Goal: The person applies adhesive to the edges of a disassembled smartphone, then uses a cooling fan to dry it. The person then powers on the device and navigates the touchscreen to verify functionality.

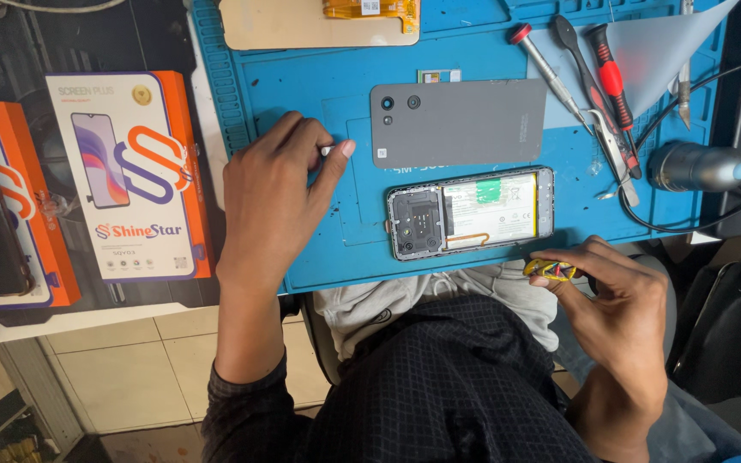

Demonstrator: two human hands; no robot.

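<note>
Your left hand [272, 193] pinches a tiny part left of the open phone [471, 212], your right hand [619, 296] grips a yellow tool [549, 270] below it; the part might drop and get lost.

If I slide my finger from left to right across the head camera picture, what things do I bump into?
Orange and white box → left hand → opened phone → right hand holding a small yellow tool → silver round-ended tool.
</note>
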